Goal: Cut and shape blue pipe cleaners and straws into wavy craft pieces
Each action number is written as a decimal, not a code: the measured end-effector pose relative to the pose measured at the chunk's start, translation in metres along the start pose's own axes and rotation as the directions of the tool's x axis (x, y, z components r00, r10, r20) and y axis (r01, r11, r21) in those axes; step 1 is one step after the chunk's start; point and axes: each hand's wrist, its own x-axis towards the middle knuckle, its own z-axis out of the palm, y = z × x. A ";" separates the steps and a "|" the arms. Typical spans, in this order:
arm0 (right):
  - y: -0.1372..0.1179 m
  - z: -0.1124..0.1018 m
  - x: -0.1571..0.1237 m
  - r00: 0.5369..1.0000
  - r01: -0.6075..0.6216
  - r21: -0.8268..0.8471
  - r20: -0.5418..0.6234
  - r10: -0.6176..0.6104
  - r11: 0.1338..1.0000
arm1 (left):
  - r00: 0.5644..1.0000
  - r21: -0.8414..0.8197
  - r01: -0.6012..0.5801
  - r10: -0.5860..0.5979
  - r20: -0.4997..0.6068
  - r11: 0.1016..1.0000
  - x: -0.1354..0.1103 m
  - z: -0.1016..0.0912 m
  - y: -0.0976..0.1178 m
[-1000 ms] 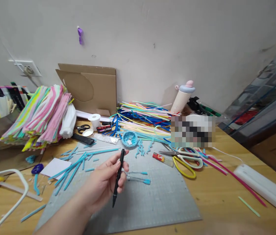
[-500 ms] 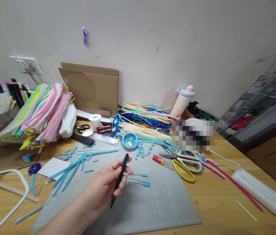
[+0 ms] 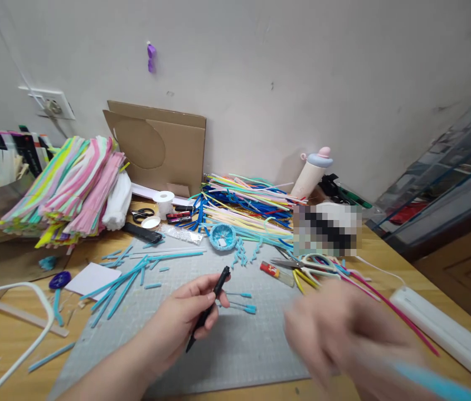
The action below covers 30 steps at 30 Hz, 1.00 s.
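Observation:
My left hand (image 3: 195, 303) is closed around a slim black pen (image 3: 205, 314), tilted with its point down over the grey cutting mat (image 3: 268, 345). Just beyond its fingers lie thin stems with light-blue ends (image 3: 248, 308). My right hand (image 3: 335, 334), smeared by motion, is above the mat's right edge. Its fingers look curled, and a light-blue pipe cleaner (image 3: 431, 381) trails from it toward the lower right; the exact grip is blurred. Farther back sits a small round light-blue piece of coiled pipe cleaner (image 3: 222, 238), with curly blue spirals (image 3: 241, 253) beside it.
Cut blue pipe cleaners (image 3: 129, 284) lie across the mat's left side. Scissors (image 3: 302, 264) and a small red-labelled tube (image 3: 276, 273) are at right, near a white power strip (image 3: 444, 323). Bundled pipe cleaners (image 3: 76, 189), cardboard (image 3: 168, 145) and a bottle (image 3: 312, 175) stand behind.
My right hand has come into view from the lower right with a light-blue pipe cleaner. My left hand still holds the pen, nearly unmoved. The view has shifted slightly.

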 end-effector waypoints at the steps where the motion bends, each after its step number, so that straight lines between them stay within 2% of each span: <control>1: 0.004 0.000 0.015 0.997 0.083 -0.101 0.011 -0.083 0.991 | 1.000 0.058 -0.004 0.005 -0.012 0.998 0.001 0.000 -0.001; 2: 0.009 0.000 0.027 0.991 0.133 -0.259 0.002 -0.137 0.957 | 1.000 0.130 -0.001 0.004 -0.023 0.992 0.001 0.000 -0.001; 4: 0.021 0.001 0.044 0.962 0.267 -0.519 0.102 -0.251 0.812 | 0.999 0.291 0.008 0.003 -0.036 0.957 0.003 -0.001 -0.004; 7: 0.039 0.005 0.049 0.932 0.359 -0.638 0.215 -0.291 0.682 | 0.999 0.454 0.032 -0.024 -0.023 0.891 0.005 -0.003 -0.011; 10: 0.050 0.005 0.045 0.917 0.392 -0.692 0.239 -0.320 0.606 | 0.999 0.467 0.052 -0.054 -0.009 0.883 0.008 -0.003 -0.017; 22: 0.061 0.004 0.045 0.917 0.396 -0.716 0.273 -0.292 0.574 | 0.997 0.482 -0.048 0.010 0.081 0.875 0.008 -0.003 -0.020; 30: 0.060 0.004 0.045 0.915 0.401 -0.719 0.282 -0.290 0.567 | 0.999 0.536 0.013 -0.031 0.025 0.844 0.007 -0.004 -0.019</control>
